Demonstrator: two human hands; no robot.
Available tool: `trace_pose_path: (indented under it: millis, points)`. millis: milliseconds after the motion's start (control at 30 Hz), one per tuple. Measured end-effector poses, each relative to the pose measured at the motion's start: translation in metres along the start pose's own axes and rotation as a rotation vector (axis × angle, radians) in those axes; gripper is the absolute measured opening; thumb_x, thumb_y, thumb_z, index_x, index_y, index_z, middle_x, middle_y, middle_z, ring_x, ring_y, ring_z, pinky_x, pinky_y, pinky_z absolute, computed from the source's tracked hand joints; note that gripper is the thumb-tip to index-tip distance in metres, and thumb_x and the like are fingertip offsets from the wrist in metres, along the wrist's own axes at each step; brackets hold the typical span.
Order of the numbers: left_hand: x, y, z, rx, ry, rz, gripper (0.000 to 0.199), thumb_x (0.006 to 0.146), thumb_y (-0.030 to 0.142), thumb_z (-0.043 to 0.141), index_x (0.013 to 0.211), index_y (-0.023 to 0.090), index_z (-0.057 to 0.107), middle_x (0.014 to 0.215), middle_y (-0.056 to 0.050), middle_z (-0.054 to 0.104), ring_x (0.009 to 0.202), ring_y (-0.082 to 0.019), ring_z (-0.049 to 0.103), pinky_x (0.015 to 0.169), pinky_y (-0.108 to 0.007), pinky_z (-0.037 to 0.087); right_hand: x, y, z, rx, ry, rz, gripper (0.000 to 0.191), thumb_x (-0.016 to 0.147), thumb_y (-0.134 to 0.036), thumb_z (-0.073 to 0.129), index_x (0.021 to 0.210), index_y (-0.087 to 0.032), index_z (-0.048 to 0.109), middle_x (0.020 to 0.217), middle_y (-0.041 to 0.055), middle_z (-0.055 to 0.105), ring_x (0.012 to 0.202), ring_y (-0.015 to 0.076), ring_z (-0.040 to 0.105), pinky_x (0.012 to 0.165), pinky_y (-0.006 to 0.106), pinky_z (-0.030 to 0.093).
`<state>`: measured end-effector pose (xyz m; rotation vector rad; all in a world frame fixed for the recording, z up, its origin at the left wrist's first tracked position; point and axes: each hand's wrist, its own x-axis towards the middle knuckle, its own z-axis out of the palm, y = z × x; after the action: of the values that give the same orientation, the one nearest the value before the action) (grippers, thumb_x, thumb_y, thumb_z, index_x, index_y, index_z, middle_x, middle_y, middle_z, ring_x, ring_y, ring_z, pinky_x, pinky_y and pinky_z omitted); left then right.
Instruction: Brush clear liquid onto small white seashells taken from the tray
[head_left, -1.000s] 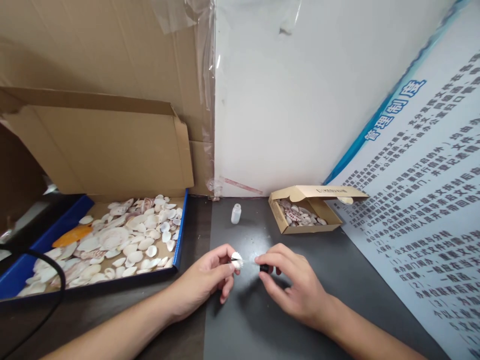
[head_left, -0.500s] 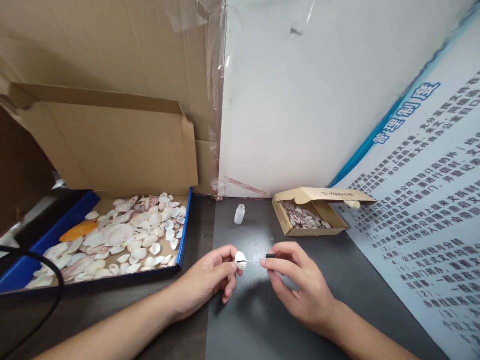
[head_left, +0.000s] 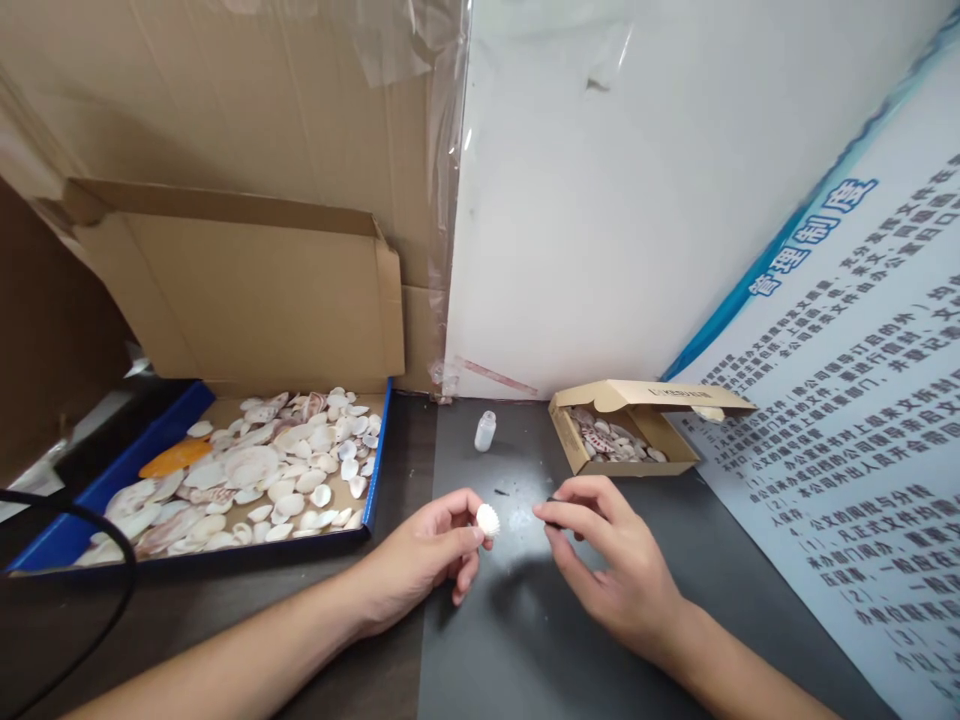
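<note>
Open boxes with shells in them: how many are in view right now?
2: the large blue-sided cardboard box, left of the left hand, and the small cardboard box, beyond the right hand. Any outside the frame wouldn't show.

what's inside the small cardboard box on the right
Seashells lie inside the small cardboard box, one with reddish markings. The partly open lid covers the back, so what lies there cannot be seen.
</note>
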<state>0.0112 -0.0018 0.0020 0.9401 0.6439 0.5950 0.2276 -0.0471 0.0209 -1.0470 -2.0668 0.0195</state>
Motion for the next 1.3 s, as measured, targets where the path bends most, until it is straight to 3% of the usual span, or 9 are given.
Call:
trace_pose_path:
  millis: [100,233,433,533,667,833,1000,1100,1300]
  points:
    - [0.0003,-0.0002,0.0001,-0.005,0.007,-0.002,0.029,0.078,0.036,0.071,0.086,0.019,0.048,0.077,0.004,0.056,0.046,-0.004,0.045,0.043,-0.018,0.038,-0.0022,-0.0003,0.0008,0.028,-0.054,-0.051,0.029,0.089,-0.006,0.052,0.110,-0.022,0.064,0.096,0.0074,0.055,0.075,0.0173,0.063,0.063,0.029,0.056]
    - [0.0006,-0.0003,-0.0007,0.005,0.005,-0.007,0.029,0.078,0.035,0.071,0.085,0.019,0.049,0.078,0.004,0.056,0.047,-0.004,0.046,0.044,-0.018,0.039,-0.0036,0.0000,0.0008,0.041,-0.027,0.030,0.029,0.089,-0.004,0.052,0.111,-0.021,0.063,0.098,0.0080,0.053,0.075,0.0163,0.061,0.062,0.029,0.055]
    - [-0.0003,-0.0028,-0.0031,0.022,-0.010,-0.015,0.029,0.080,0.037,0.070,0.085,0.020,0.047,0.057,0.009,0.046,0.045,-0.006,0.041,0.045,-0.018,0.036,-0.0020,-0.0004,0.0007,0.099,-0.064,0.008,0.029,0.088,-0.005,0.054,0.110,-0.021,0.063,0.094,0.0064,0.053,0.069,0.0151,0.059,0.059,0.028,0.053]
    - [-0.0002,-0.0031,-0.0034,0.032,-0.018,-0.014,0.030,0.080,0.038,0.071,0.084,0.020,0.048,0.057,0.008,0.046,0.046,-0.006,0.041,0.046,-0.018,0.037,-0.0012,-0.0011,0.0009,0.102,-0.015,0.037,0.029,0.088,-0.005,0.054,0.110,-0.021,0.063,0.095,0.0065,0.053,0.070,0.0153,0.058,0.060,0.029,0.054]
    - [-0.0005,-0.0010,-0.0015,0.018,-0.008,-0.013,0.031,0.076,0.037,0.074,0.083,0.020,0.048,0.061,0.008,0.048,0.046,-0.006,0.043,0.045,-0.019,0.038,-0.0022,-0.0029,0.0008,0.139,-0.041,-0.010,0.029,0.087,-0.006,0.056,0.110,-0.022,0.062,0.093,0.0058,0.054,0.069,0.0156,0.059,0.058,0.028,0.054]
    - [-0.0014,0.0004,0.0004,0.021,-0.005,-0.013,0.024,0.079,0.033,0.070,0.082,0.019,0.050,0.064,0.006,0.050,0.046,-0.005,0.043,0.046,-0.019,0.038,-0.0016,-0.0026,-0.0011,0.086,0.021,0.060,0.028,0.087,-0.006,0.055,0.109,-0.022,0.064,0.094,0.0059,0.054,0.070,0.0152,0.058,0.060,0.029,0.054]
    - [-0.0007,-0.0014,-0.0014,0.012,-0.014,-0.019,0.026,0.078,0.033,0.070,0.084,0.020,0.049,0.059,0.008,0.048,0.044,-0.006,0.041,0.046,-0.019,0.037,-0.0018,-0.0014,-0.0001,0.133,-0.070,-0.013,0.028,0.087,-0.006,0.055,0.110,-0.021,0.063,0.093,0.0062,0.055,0.070,0.0157,0.059,0.059,0.028,0.054]
    - [-0.0004,-0.0022,-0.0025,0.032,-0.013,-0.020,0.024,0.079,0.033,0.069,0.083,0.019,0.050,0.061,0.007,0.049,0.045,-0.006,0.042,0.047,-0.019,0.037,-0.0023,-0.0001,0.0015,0.116,-0.048,0.044,0.026,0.088,-0.006,0.054,0.108,-0.020,0.064,0.093,0.0066,0.055,0.069,0.0154,0.059,0.058,0.028,0.053]
    - [-0.0001,-0.0042,-0.0042,0.050,-0.033,-0.022,0.027,0.080,0.037,0.069,0.085,0.020,0.050,0.057,0.008,0.048,0.045,-0.007,0.042,0.047,-0.019,0.036,-0.0022,-0.0029,0.0007,0.075,-0.034,-0.015,0.027,0.088,-0.007,0.054,0.108,-0.021,0.064,0.092,0.0064,0.055,0.069,0.0156,0.060,0.059,0.028,0.054]
